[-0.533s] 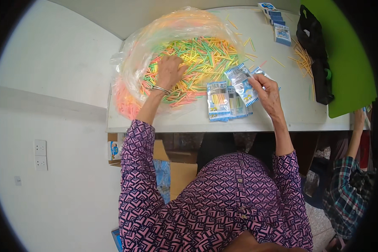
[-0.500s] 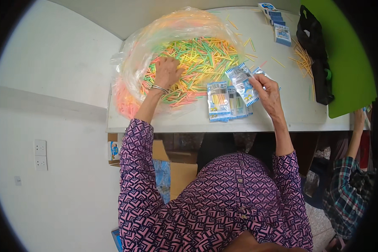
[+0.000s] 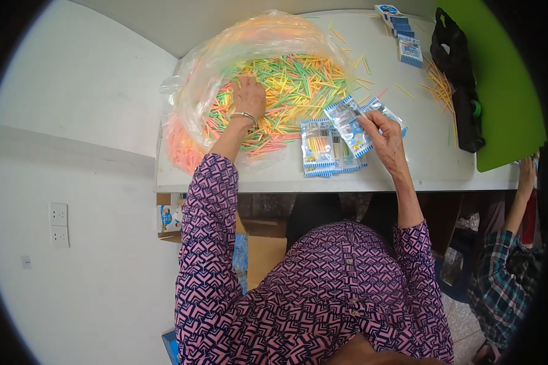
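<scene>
My left hand reaches into a heap of thin coloured sticks, yellow, green, orange and pink. Its fingers are stretched down onto the heap, and the fingertips are partly lost among the sticks. A large clear plastic bag lies opened around them. My right hand pinches a small blue-and-clear packet between thumb and fingers, tilted above the table. Under and beside it lie more packets: one with sticks showing through its window, and another packet behind my right hand.
Stacked packets lie at the far right of the white table. Loose orange sticks sit beside a black object along a green board. At right is another person's arm. Below the table is an open cardboard box.
My left hand has shifted right and slightly farther across the heap, its fingers closer together. My right hand and its packet have moved slightly left and nearer to me.
</scene>
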### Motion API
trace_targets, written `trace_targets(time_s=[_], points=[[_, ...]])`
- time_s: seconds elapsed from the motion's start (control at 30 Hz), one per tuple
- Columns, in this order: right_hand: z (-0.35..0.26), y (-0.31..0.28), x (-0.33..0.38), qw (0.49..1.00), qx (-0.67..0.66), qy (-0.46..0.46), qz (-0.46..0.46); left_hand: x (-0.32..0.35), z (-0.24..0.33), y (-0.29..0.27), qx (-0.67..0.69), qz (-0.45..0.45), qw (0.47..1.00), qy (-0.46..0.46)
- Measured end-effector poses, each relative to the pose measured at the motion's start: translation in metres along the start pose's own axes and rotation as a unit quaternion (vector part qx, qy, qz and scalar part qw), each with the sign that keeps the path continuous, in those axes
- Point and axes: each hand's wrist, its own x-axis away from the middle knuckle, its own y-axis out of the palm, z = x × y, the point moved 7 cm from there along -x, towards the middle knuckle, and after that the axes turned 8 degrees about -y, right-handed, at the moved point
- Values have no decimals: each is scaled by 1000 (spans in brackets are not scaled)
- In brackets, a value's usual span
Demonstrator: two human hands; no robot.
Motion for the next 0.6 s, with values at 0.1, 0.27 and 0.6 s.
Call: trace_targets(time_s=[0.1,0.27,0.6], points=[[2,-1,1,1000,0,3,3,-1,3,-1,-12,6,1000,8],[9,-4,5,1000,-17,22,5,-1,4,-8,-65,42,996,41],[9,-19,8,999,-34,26,28,-1,-5,9,-38,-25,999,24]])
